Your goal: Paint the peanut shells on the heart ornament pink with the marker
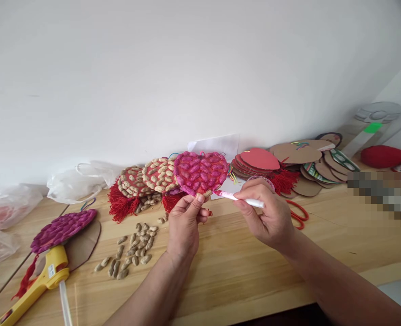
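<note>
Pinched at its bottom tip by my left hand (188,222), a heart-shaped peanut ornament (202,172) is held upright above the table. Its peanuts are mostly magenta; one near the tip still shows natural tan. My right hand (266,215) grips a white-handled paintbrush (243,198), whose red-stained tip meets the heart's lower right edge. Behind that hand, a small round container (261,181) is partly hidden. Loose peanuts (139,244) lie on the table left of my left hand. Two unpainted peanut ornaments (159,174) with red yarn tassels (123,203) rest behind.
A yellow glue gun (47,280) lies at the front left beside a finished magenta ornament (64,230). Plastic bags (78,183) sit by the wall. Right of centre are stacked red hearts (259,159), cardboard pieces (295,153), red-handled scissors (300,213) and a red yarn ball (383,156).
</note>
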Motion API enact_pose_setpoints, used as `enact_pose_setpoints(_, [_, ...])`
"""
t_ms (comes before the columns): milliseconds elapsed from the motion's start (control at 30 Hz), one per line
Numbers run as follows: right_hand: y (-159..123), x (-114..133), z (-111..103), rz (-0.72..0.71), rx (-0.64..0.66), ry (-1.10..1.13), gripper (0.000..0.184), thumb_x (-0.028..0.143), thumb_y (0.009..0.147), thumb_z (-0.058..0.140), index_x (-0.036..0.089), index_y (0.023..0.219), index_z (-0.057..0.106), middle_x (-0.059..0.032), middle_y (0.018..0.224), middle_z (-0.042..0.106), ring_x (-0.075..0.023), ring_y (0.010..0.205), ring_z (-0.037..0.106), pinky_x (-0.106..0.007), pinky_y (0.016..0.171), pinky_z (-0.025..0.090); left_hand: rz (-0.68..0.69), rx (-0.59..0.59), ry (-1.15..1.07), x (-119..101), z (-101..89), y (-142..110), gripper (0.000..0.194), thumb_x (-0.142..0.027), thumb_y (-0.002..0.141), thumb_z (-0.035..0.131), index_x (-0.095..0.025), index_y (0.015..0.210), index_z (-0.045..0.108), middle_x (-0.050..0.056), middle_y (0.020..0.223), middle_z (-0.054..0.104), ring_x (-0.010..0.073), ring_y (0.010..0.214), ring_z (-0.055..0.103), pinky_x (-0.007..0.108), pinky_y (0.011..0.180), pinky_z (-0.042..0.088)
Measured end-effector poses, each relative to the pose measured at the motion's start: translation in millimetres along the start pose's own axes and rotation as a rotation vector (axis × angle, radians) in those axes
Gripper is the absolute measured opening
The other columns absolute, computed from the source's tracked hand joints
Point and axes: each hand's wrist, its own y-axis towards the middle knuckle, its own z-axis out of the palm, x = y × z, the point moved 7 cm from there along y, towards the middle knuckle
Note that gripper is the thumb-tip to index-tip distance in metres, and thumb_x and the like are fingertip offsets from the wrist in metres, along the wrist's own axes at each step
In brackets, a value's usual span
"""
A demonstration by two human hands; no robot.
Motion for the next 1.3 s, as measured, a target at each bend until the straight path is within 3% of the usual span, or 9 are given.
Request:
enact_pose_setpoints(500, [0.0, -1.8, -8.4, 0.012, -0.047, -0.024, 0.021, 0.012, 0.088, 0.064, 0.022, 0.107, 0.062, -0.0054, 0.094, 0.063, -0.0201, 0.090, 0.062, -0.036, 0.078, 0.053, 0.010, 0.004, -0.026, -8.0, 2.2, -0.7, 0.039, -0.036, 0.061, 0.094, -0.013, 0.072, 0.064, 0.003, 0.076, 0.074, 0.0030, 0.044, 0.053, 0.014, 0.041, 0.041])
enact_pose_setpoints(700, [-0.8, 0.7, -4.1, -0.002, 0.000, -0.003, 0.020, 0.012, 0.090, 0.063, 0.022, 0.107, 0.062, -0.0052, 0.095, 0.063, -0.0199, 0.094, 0.061, -0.037, 0.081, 0.053, -0.006, 0.025, -0.038, -6.8, 4.0, -2.1, 0.041, -0.036, 0.060, 0.094, -0.014, 0.071, 0.062, 0.001, 0.072, 0.073, 0.0025, 0.043, 0.051, 0.014, 0.040, 0.039])
enact_pose_setpoints(933, [-1.7, -4.0, -12.1, 0.020, -0.089, -0.014, 0.020, 0.013, 0.090, 0.063, 0.022, 0.107, 0.062, -0.0060, 0.095, 0.062, -0.0206, 0.093, 0.062, -0.038, 0.078, 0.053, -0.004, 0.007, -0.035, -8.1, 3.0, -1.3, 0.043, -0.037, 0.059, 0.095, -0.013, 0.071, 0.061, 0.003, 0.077, 0.075, 0.0015, 0.042, 0.050, 0.014, 0.039, 0.038])
enact_pose_setpoints(1100, [-1.1, -1.7, -5.3, 0.007, -0.015, 0.023, 0.020, 0.013, 0.090, 0.063, 0.023, 0.108, 0.062, -0.0060, 0.096, 0.064, -0.0208, 0.094, 0.062, -0.038, 0.079, 0.054, -0.010, 0.008, -0.044, -9.6, 4.5, -3.5, 0.044, -0.037, 0.057, 0.096, -0.013, 0.070, 0.061, 0.002, 0.073, 0.074, 0.0014, 0.041, 0.048, 0.014, 0.039, 0.038])
enact_pose_setpoints(1300, [0.8, -5.3, -7.9, 0.022, -0.028, 0.013, 0.019, 0.013, 0.090, 0.063, 0.023, 0.106, 0.063, -0.0055, 0.095, 0.064, -0.0211, 0.093, 0.063, -0.038, 0.080, 0.053, -0.012, 0.007, -0.025, -8.9, 3.8, -3.5, 0.044, -0.038, 0.057, 0.095, -0.013, 0.071, 0.062, 0.003, 0.077, 0.075, 0.0014, 0.041, 0.048, 0.014, 0.039, 0.038])
